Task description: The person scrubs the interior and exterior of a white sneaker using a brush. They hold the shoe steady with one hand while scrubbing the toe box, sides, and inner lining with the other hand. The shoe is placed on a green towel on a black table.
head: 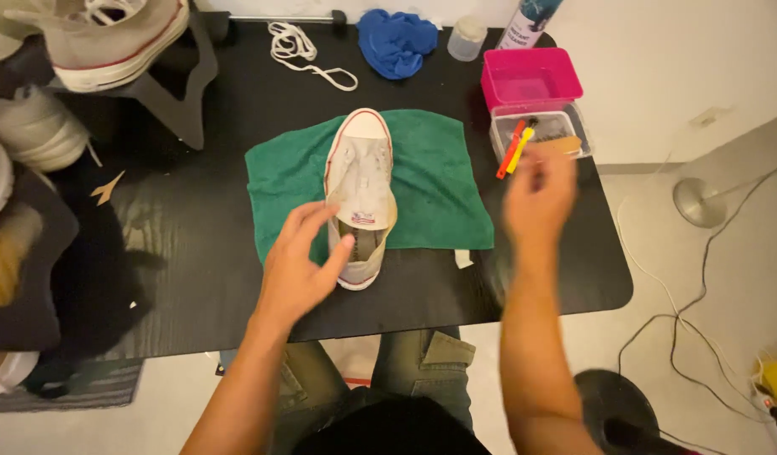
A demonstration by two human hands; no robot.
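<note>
A white canvas sneaker [360, 181] without laces lies on a green towel [439, 190] on the black table, toe pointing away from me. My left hand [300, 261] hovers open beside the shoe's heel, fingers spread, close to its tongue. Further right, my right hand [538, 195] is raised near a clear plastic tub [542, 135] that holds brushes with red and yellow handles [515, 147]. That hand is blurred; its fingers look loosely curled and I cannot tell whether it holds anything.
A pink box [530, 77] stands behind the clear tub. White laces [300, 50], a blue cloth [397, 40], a small jar [467, 38] and a spray bottle [527, 21] lie at the table's back. More sneakers [110, 38] sit at left. Cables [700, 312] trail on the floor at right.
</note>
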